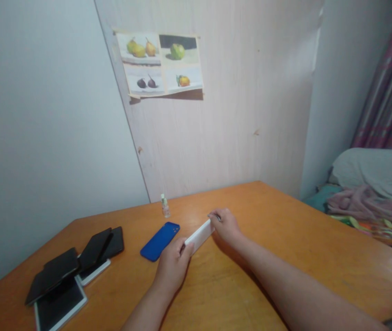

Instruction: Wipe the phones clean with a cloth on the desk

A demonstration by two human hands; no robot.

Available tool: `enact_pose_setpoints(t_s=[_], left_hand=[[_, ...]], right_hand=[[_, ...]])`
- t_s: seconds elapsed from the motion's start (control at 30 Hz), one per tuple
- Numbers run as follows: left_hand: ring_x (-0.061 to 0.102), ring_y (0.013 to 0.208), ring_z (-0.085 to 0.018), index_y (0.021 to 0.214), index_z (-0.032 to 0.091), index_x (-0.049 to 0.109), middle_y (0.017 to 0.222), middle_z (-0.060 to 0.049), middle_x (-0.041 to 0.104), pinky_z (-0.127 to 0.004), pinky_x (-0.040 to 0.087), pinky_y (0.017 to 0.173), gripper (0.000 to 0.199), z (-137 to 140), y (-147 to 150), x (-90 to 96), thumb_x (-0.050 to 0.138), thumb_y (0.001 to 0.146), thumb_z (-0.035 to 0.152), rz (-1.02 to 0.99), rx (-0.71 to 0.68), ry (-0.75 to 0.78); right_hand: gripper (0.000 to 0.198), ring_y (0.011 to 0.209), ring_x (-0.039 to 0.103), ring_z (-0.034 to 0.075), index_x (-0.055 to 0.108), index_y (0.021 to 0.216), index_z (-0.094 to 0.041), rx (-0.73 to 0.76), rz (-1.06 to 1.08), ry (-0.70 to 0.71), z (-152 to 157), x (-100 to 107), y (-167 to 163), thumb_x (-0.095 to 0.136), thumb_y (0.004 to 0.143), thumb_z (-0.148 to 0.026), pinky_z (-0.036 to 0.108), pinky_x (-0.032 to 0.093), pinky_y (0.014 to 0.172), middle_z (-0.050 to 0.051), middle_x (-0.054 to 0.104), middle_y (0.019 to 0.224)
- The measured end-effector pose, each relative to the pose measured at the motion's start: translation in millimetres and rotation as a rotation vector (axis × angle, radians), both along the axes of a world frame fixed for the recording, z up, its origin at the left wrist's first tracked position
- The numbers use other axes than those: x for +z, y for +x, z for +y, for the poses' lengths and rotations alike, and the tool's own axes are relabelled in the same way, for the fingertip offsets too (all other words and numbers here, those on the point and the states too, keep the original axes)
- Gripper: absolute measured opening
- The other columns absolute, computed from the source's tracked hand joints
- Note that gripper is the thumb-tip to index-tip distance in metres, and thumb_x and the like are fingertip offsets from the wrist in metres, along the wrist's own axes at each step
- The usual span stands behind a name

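A slim white phone (200, 235) is held tilted above the table, its near end low and left and its far end up to the right. My left hand (174, 263) is closed around the near end, thumb along the edge. At the far end, my right hand (227, 226) is closed in a pinch. A small greyish, shiny thing (214, 216) shows at its fingertips, too small to name. Just left of the phone, a blue phone case (159, 241) lies on the table. Behind it stands a small clear bottle (165, 207) with a white cap.
Several dark tablets or phones lie overlapping at the left, among them a black one (58, 269) and a white-framed tablet (61, 303). The orange wooden table (285, 239) meets the wall at the back. Fruit pictures (161, 64) hang there. A bed with bedding (361, 202) is at the right.
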State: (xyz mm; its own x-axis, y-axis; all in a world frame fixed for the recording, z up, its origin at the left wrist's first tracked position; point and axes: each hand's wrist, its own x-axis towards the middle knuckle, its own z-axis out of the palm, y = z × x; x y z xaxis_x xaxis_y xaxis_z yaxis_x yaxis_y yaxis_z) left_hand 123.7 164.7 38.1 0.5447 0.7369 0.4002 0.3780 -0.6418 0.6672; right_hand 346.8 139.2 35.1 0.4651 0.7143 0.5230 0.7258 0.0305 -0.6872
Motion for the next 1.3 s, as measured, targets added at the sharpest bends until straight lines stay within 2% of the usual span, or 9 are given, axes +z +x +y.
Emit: enact_pose_setpoints(t_s=[0.23,0.5,0.7,0.83,1.03,1.13,1.2,1.3], left_hand=[[0.061,0.073,-0.020,0.086,0.018,0.068,0.076,-0.003,0.069,-0.026,0.038,0.063,0.034,0,0,-0.9,0.049,0.094,0.045,-0.022,-0.002,0.000],[0.061,0.075,-0.020,0.084,0.018,0.065,0.079,-0.003,0.068,-0.027,0.039,0.066,0.026,1,3,-4.3,0.051,0.093,0.039,-0.024,0.007,0.026],[0.063,0.081,-0.021,0.090,0.017,0.066,0.089,-0.007,0.072,-0.028,0.042,0.071,0.022,1,3,-3.5,0.053,0.091,0.034,-0.081,-0.048,0.016],[0.062,0.078,-0.020,0.086,0.018,0.065,0.084,-0.005,0.070,-0.027,0.040,0.068,0.024,1,2,-2.5,0.052,0.092,0.037,-0.050,-0.048,0.025],[0.060,0.073,-0.019,0.083,0.018,0.065,0.077,-0.002,0.067,-0.027,0.036,0.064,0.024,2,1,-3.9,0.053,0.091,0.038,0.007,-0.002,0.043],[0.060,0.073,-0.019,0.084,0.018,0.065,0.076,-0.001,0.067,-0.026,0.035,0.064,0.025,3,1,-5.6,0.053,0.091,0.039,0.000,0.000,0.037],[0.060,0.072,-0.019,0.084,0.018,0.066,0.075,-0.001,0.067,-0.026,0.035,0.063,0.026,4,2,-7.1,0.053,0.091,0.040,-0.010,0.004,0.025],[0.060,0.070,-0.018,0.083,0.018,0.066,0.074,-0.001,0.067,-0.026,0.035,0.062,0.027,6,2,-9.3,0.053,0.091,0.040,-0.017,0.016,0.013]], right_hand=[[0.021,0.079,0.058,0.017,0.067,0.082,-0.018,0.021,0.000,-0.009,-3,2,-10,0.053,0.093,-0.027,0.027,0.040,0.071,0.005,0.065,0.082],[0.018,0.079,0.058,0.016,0.068,0.086,-0.019,0.330,-0.041,0.011,-19,4,-61,0.052,0.095,-0.025,0.026,0.041,0.071,0.003,0.066,0.084],[0.015,0.081,0.060,0.015,0.067,0.088,-0.020,0.436,-0.049,-0.009,-32,11,-79,0.054,0.094,-0.023,0.025,0.043,0.073,0.002,0.067,0.087],[0.020,0.077,0.059,0.015,0.067,0.086,-0.019,0.362,-0.051,-0.025,-25,10,-66,0.051,0.095,-0.027,0.025,0.041,0.068,0.002,0.067,0.083],[0.022,0.073,0.059,0.016,0.066,0.079,-0.018,0.097,0.001,-0.044,-8,10,-14,0.052,0.093,-0.027,0.026,0.040,0.066,0.004,0.067,0.076],[0.024,0.072,0.059,0.017,0.066,0.077,-0.019,0.003,0.024,-0.033,-6,8,1,0.051,0.093,-0.028,0.026,0.039,0.065,0.004,0.067,0.073],[0.024,0.073,0.059,0.017,0.067,0.078,-0.019,-0.004,0.015,-0.021,-7,6,2,0.051,0.093,-0.029,0.026,0.040,0.066,0.005,0.067,0.076],[0.023,0.077,0.060,0.018,0.069,0.083,-0.019,0.093,-0.028,-0.006,-7,4,-9,0.050,0.093,-0.026,0.027,0.042,0.070,0.006,0.069,0.082]])
